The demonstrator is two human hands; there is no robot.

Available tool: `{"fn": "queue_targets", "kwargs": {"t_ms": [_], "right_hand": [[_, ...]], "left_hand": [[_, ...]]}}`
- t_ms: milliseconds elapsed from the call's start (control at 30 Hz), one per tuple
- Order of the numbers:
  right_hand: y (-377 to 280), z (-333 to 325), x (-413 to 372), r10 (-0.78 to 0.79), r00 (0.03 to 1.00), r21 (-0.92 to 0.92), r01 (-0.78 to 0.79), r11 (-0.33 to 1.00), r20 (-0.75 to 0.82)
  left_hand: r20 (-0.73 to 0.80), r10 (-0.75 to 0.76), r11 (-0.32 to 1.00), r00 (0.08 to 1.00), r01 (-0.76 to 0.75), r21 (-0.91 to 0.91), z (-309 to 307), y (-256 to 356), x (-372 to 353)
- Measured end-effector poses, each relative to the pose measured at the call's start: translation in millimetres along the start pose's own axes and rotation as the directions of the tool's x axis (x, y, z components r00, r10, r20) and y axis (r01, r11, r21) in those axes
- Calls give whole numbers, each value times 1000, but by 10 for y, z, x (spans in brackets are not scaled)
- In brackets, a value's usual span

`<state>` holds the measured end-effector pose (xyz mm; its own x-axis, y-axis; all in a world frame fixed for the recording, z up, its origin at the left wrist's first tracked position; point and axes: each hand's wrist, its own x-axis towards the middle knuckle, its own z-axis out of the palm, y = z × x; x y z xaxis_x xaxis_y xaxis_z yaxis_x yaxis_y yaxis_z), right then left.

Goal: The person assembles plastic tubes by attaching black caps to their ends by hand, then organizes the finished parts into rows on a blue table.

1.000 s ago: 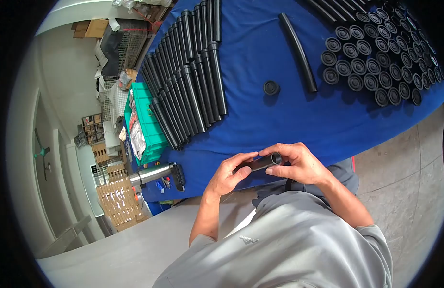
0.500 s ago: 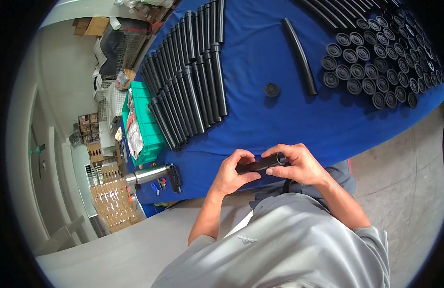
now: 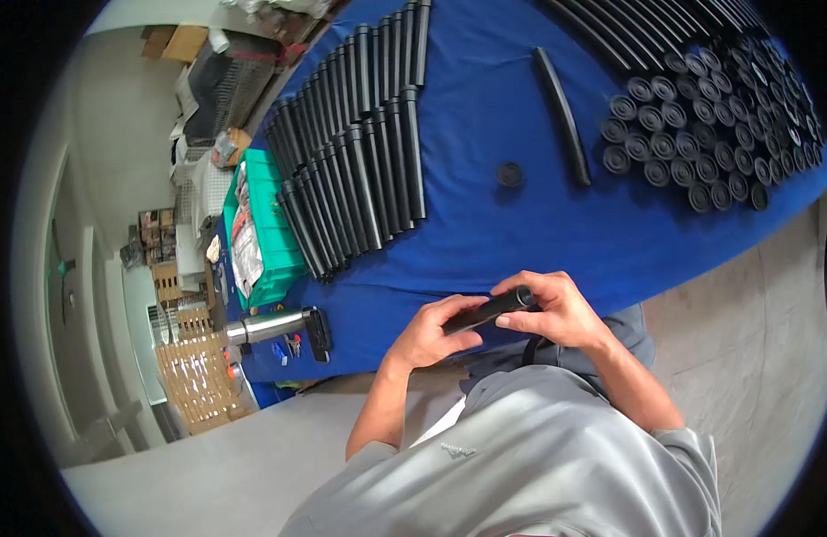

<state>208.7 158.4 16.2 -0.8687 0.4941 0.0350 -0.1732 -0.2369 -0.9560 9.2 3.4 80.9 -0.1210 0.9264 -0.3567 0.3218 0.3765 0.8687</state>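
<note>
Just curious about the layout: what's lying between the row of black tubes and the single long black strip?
A single round black cap lies there, apart from both; the rest is bare blue cloth, in the head view.

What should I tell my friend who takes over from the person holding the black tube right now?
The left grip and the right grip, both bare hands, are shut on one short black tube by the table's near edge.
On the blue table: rows of black tubes, a cluster of caps, one loose cap, one long tube.
Done: rows laid out.
Left: the held tube is not yet set down.
</note>
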Motion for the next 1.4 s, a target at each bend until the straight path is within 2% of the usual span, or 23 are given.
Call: {"fn": "queue_targets", "kwargs": {"t_ms": [100,133,167,200,233,267,300,333,433,467,567,600,700,767,800,900,967,1000,1100,1133,1233,1333,1400], "right_hand": [[-25,37,19,-44,999,-8,44,999,7],[-103,-3,37,-34,997,-127,44,991,75],[-31,43,39,-84,994,-134,93,987,68],[-46,56,76,-97,992,-129,108,986,84],[-61,70,67,-99,990,-122,111,986,100],[-30,48,58,-86,987,-94,100,991,138],[-14,23,75,-86,982,-73,99,992,171],[-25,35,65,-124,983,-96,138,986,136],[-78,7,35,-15,992,-96,27,995,125],[-119,52,23,-6,997,-65,11,998,77],[35,68,-3,-15,999,-28,16,999,47],[32,64,0,-8,999,-40,10,999,38],[-1,60,-8,42,999,-42,-42,998,18],[-19,66,4,109,994,-1,-109,994,13],[-28,62,4,83,996,-39,-82,996,27],[-53,35,30,-6,997,-96,12,995,71],[-74,49,44,-61,996,-64,65,996,62],[-187,17,37,-14,995,-85,22,996,102],[-85,10,30,-102,991,-35,105,994,88],[-37,35,4,-51,996,34,49,998,77],[-10,12,11,-57,996,-57,61,997,67],[8,33,23,-94,996,-32,93,995,-7],[-1,20,7,-69,997,-57,71,996,24]], "left_hand": [[86,-143,989,986,139,55,-51,-81,-30],[70,-108,972,992,120,-201,4,-107,-57],[43,-155,835,987,154,-529,73,-94,-112],[-64,-32,682,997,-24,-731,186,-29,-51],[-197,58,461,979,-201,-864,322,-6,-19],[-276,36,409,961,-266,-873,370,-21,-17],[-288,121,348,950,-312,-884,386,-89,27],[-258,58,344,964,-262,-902,404,-176,-16],[-177,-138,291,975,-131,-948,476,-281,-113],[-150,-198,264,969,-94,-960,491,-303,-118],[-29,-207,204,978,14,-979,509,-511,-169],[-1,-234,247,972,58,-967,497,-520,-178],[67,-203,252,977,118,-960,471,-503,-230],[22,-158,136,987,44,-990,565,-427,-216],[-2,-142,76,990,9,-997,617,-413,-224],[-51,-231,-58,972,-66,-996,718,-559,-260],[34,-162,-52,986,25,-998,733,-545,-333],[82,-124,-49,989,76,-996,721,-535,-343],[74,-82,-76,994,68,-995,718,-452,-319],[76,-50,-104,996,71,-992,716,-509,-308],[53,-187,-4,981,53,-999,745,-389,-242],[45,-188,35,981,52,-998,745,-302,-117],[66,-175,9,982,69,-998,755,-255,-63]]}}
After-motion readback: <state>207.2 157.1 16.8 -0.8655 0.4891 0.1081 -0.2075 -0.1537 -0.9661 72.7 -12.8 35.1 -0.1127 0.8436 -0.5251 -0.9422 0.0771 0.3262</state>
